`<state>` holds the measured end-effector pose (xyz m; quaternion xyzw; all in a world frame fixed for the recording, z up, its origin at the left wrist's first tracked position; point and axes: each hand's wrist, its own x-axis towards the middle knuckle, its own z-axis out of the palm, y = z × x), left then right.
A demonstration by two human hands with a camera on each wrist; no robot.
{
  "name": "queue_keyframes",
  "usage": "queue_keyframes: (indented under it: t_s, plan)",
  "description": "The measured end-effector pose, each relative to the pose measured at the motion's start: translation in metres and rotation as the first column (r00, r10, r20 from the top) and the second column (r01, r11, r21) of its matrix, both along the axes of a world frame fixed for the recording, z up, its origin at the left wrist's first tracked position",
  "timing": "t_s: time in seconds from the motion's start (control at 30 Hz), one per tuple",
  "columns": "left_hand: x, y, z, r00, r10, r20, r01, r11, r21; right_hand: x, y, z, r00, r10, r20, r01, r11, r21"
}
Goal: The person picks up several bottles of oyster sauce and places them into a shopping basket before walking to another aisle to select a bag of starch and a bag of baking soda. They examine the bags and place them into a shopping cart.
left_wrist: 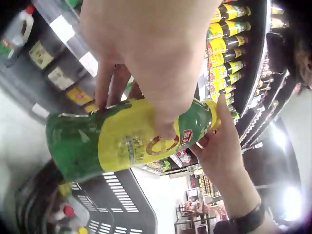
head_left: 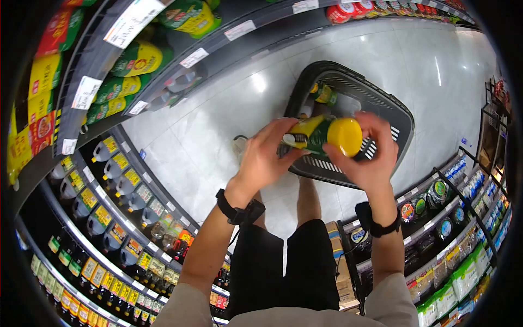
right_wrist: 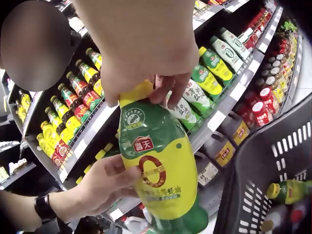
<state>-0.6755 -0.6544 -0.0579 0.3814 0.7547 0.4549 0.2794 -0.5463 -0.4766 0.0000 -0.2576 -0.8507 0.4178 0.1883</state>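
Item in hand: bottle [head_left: 313,136], green plastic w/ yellow label and yellow cap [head_left: 344,136], cap fitted. Posn: held in mid-air by both hands, cap end turned up toward the head camera, directly above the basket [head_left: 395,109] and clear of it. The left hand [head_left: 267,158] has fingers and thumb curled round the labelled body. The right hand [head_left: 373,158] has fingers curled round the neck end, fingertips wrapping just below the cap per the right wrist view. The basket is black plastic w/ slotted walls and stands on the pale tiled floor [head_left: 218,120] between two shelf runs. Basket contents: one smaller green bottle [head_left: 326,94] w/ yellow cap, lying near the far wall, and a clear container [left_wrist: 68,210] w/ red cap, seen from the left wrist. Other items in it are too blurred to id. The left shelves [head_left: 103,54] carry green/yellow pouches [head_left: 139,59] on the upper levels, handled jugs [head_left: 117,169] at mid level, and rows of dark bottles [head_left: 81,272] w/ yellow labels at the bottom. The right shelves [head_left: 436,218] carry jars and bagged goods, detail too small to read.
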Motion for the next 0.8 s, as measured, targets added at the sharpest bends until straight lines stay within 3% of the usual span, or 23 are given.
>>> queue_keyframes:
  t_s: [0.07, 0.17, 0.2, 0.3, 0.37, 0.47, 0.6, 0.7, 0.8]
  plan:
    - [-0.029, -0.008, 0.010, 1.000, -0.021, -0.017, 0.020, 0.998, -0.053, -0.028, -0.003, -0.006, 0.998, -0.047, 0.039, 0.055, 0.972, -0.230]
    - [-0.061, -0.029, 0.007, 1.000, -0.014, -0.005, 0.014, 0.997, -0.070, -0.059, -0.014, -0.034, 0.991, -0.017, -0.133, -0.034, 0.927, -0.374]
    - [-0.069, -0.035, 0.010, 0.997, 0.036, 0.065, -0.030, 0.996, -0.089, -0.065, -0.025, -0.041, 0.983, -0.073, -0.166, -0.017, 0.874, -0.485]
    - [-0.095, -0.052, 0.010, 0.961, 0.123, 0.247, -0.102, 0.990, -0.095, -0.062, -0.053, -0.057, 0.996, 0.010, -0.086, -0.056, 0.829, -0.557]
    - [-0.106, -0.061, 0.011, 0.936, 0.189, 0.296, -0.156, 0.979, -0.131, -0.060, -0.069, -0.057, 0.988, 0.144, 0.047, -0.090, 0.807, -0.584]
    - [-0.111, -0.067, 0.011, 0.896, 0.262, 0.358, -0.237, 0.965, -0.113, -0.062, -0.096, -0.065, 0.978, 0.177, 0.111, -0.058, 0.738, -0.672]
    - [-0.108, -0.058, 0.005, 0.871, 0.292, 0.394, -0.299, 0.953, -0.045, -0.084, -0.117, -0.072, 0.999, 0.037, -0.001, -0.031, 0.813, -0.582]
    - [-0.111, -0.047, 0.001, 0.916, 0.317, 0.245, -0.327, 0.945, -0.001, -0.104, -0.102, -0.089, 0.998, 0.024, -0.050, -0.045, 0.876, -0.480]
    - [-0.123, -0.026, -0.002, 0.913, 0.341, 0.225, -0.363, 0.930, 0.059, -0.135, -0.079, -0.091, 0.997, 0.060, -0.040, -0.070, 0.948, -0.312]
